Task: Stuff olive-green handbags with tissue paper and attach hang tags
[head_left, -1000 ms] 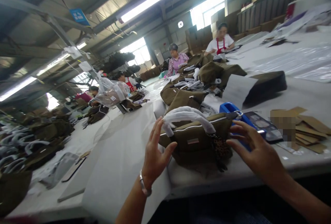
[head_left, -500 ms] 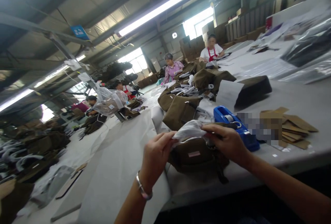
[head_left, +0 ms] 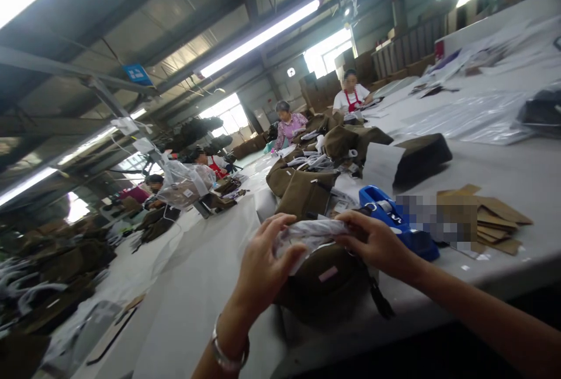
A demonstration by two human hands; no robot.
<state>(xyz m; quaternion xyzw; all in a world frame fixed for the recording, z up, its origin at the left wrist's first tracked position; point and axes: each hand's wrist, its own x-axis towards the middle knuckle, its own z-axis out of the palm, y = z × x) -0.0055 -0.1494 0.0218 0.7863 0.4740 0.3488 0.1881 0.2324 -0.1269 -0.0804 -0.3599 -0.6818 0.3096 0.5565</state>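
Observation:
A dark olive bag (head_left: 346, 277) with a small pale label lies on the table in front of me. Thin white wrapping (head_left: 318, 228) forms a long roll along its top, and whatever is inside the roll is hidden. My left hand (head_left: 263, 268) curls round the left end of the roll, thumb in front and fingers behind. At the other end, my right hand (head_left: 372, 242) pinches the wrapping between thumb and fingers. A dark strap end (head_left: 381, 300) hangs at the bag's right side.
A blue tape dispenser (head_left: 397, 221) stands just beyond my right hand, with brown cardboard pieces (head_left: 499, 221) to its right. Olive bags (head_left: 304, 192) with white-wrapped parts are heaped ahead. Clear plastic sheets (head_left: 473, 116) lie at right. Several people work farther off.
The white wrapping has gone from a loose, raised sheet to a narrower, straighter roll. My left hand has shifted from a pinch to curling round its end. The view has turned slightly.

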